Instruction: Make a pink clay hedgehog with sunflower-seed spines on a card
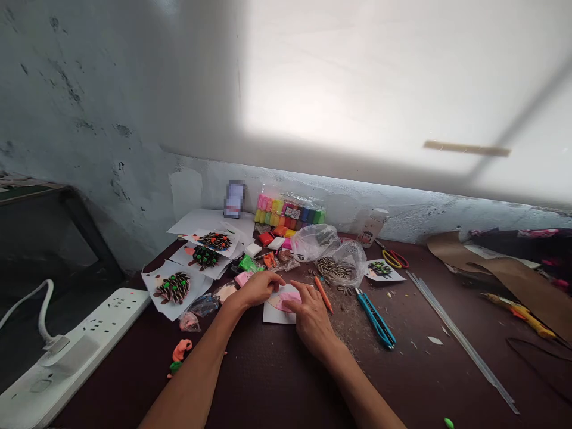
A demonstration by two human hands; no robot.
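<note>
Head view, nearest first:
- Left hand [254, 289] lies relaxed and ungrasping, fingertips at the edge of the white card [273, 313].
- Right hand [311, 319] is open, forefinger pressing the pink clay [286, 301] on that card; a hard or sideways press could smear it or skid the unheld card.
- Orange modelling stick [323, 295] lies just beside the right hand, where a wrist shift could knock it.
- Sunflower seeds in a clear plastic bag [335, 268] could spill if the bag is bumped.
</note>
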